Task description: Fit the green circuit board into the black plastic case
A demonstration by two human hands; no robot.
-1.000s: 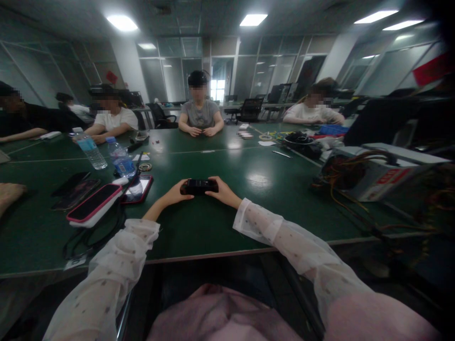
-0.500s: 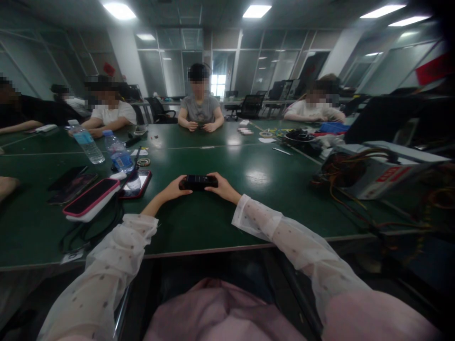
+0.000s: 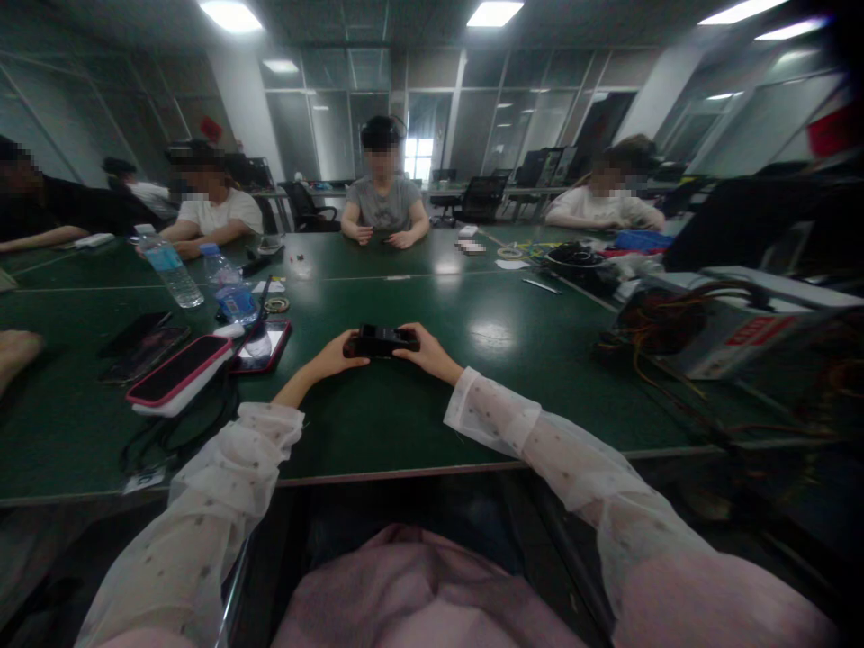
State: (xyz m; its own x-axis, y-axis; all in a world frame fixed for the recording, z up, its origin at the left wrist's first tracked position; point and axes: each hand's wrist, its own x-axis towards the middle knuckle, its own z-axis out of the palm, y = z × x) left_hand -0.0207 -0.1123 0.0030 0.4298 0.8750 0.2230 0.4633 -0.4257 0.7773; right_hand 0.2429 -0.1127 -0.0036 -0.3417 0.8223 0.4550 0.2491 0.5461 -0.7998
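Your left hand point(image 3: 332, 355) and right hand point(image 3: 427, 353) grasp opposite ends of a small, black, block-shaped device point(image 3: 382, 341) above the green tabletop point(image 3: 391, 423); contact with the surface cannot be told. Your fingers cover its ends; its face is too dark to read. Leftward: a pink-rimmed, black-faced slab point(image 3: 179, 371) and a clear plastic bottle with a blue label point(image 3: 233, 294), lettering blurred. Near the table edge, a small white tag point(image 3: 145, 480), mark illegible. Rightward: a grey metal box point(image 3: 712, 355), its red label's white characters unreadable. Far left: another person's hand point(image 3: 19, 351), cut off by the frame.
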